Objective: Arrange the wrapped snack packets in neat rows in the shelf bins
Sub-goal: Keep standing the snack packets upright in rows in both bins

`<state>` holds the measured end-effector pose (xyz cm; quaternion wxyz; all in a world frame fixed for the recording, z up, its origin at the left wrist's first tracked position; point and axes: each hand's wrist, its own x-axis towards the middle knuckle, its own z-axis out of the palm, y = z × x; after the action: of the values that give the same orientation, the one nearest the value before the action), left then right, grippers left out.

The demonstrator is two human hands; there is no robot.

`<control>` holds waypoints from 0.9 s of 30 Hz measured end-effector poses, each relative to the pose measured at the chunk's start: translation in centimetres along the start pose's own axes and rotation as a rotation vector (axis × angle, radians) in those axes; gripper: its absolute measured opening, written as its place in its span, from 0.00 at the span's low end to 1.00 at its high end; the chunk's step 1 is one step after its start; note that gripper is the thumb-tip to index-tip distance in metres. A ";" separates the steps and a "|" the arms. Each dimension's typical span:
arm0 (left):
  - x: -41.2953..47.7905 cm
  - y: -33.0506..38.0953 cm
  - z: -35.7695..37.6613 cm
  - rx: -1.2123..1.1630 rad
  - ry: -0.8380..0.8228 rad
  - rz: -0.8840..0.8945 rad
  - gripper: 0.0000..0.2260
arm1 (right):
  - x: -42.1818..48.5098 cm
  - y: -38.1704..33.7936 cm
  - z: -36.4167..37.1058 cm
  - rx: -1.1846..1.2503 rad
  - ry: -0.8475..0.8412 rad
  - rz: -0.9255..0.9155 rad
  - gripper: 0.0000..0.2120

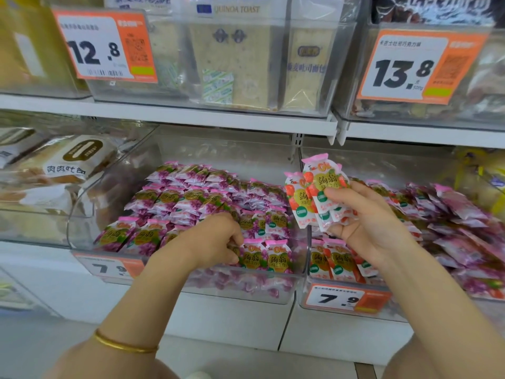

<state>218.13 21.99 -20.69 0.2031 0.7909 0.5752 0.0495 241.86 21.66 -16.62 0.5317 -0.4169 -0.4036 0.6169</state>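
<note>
Your right hand (366, 222) is gripping a small fan of strawberry jelly packets (319, 192), thumb pressing across the front, fingers curling behind. It's holding them up above the divider between the two clear bins. Your left hand (216, 239) is reaching into the left bin (82, 214), fingers curling down among the grape jelly packets (191, 203), which are sitting in tidy rows. The fingertips are hidden, so I can't tell if it's grasping one. The right bin (304, 269) is holding more strawberry stock (451, 214), mostly lying loose.

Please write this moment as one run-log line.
left hand pinches purple packets in left bin | right hand holds strawberry packets | right bin jumbled
</note>
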 end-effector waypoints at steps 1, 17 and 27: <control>0.0 0.1 0.0 -0.042 0.011 0.001 0.14 | 0.0 0.0 0.0 0.001 -0.009 -0.007 0.14; -0.1 0.8 0.2 -0.155 0.023 -0.013 0.12 | 0.2 0.0 -0.2 0.039 0.010 0.033 0.10; 2.5 9.1 -1.0 -0.547 0.548 0.134 0.11 | -0.2 -2.4 -6.9 -0.053 0.368 -0.029 0.21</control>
<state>226.72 22.25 -16.68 0.2419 0.7009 0.5206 0.4234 249.15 22.14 -16.57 0.5943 -0.5308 -0.3216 0.5115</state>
